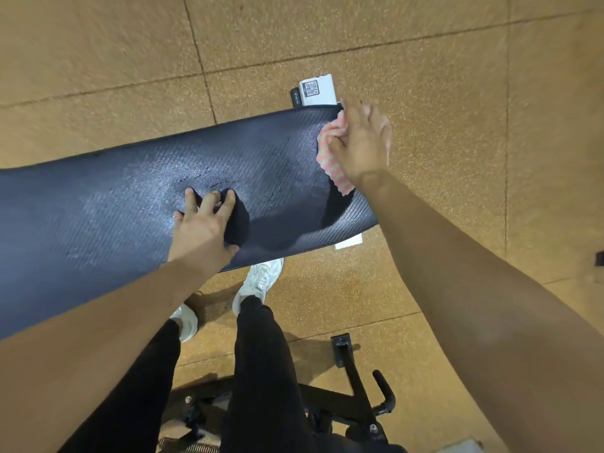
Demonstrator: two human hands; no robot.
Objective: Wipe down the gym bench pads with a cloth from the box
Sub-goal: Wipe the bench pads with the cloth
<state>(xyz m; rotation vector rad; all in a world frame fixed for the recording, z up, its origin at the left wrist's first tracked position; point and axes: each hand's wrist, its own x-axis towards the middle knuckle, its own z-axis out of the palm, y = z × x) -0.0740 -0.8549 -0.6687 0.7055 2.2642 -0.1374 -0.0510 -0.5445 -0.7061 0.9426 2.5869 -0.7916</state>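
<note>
A long dark bench pad (124,204) with a woven texture runs across the view from left to upper right; its middle looks damp and shiny. My right hand (361,143) presses a pink and grey checked cloth (333,165) onto the pad's right end, near the far corner. My left hand (206,227) rests flat on the pad's near middle, fingers spread, holding nothing. The hand covers most of the cloth.
A white frame part with a QR-code label (317,90) sticks out beyond the pad's far right end. Black metal bench frame and a handle (359,393) stand on the tan speckled floor behind my legs and white shoes (258,282).
</note>
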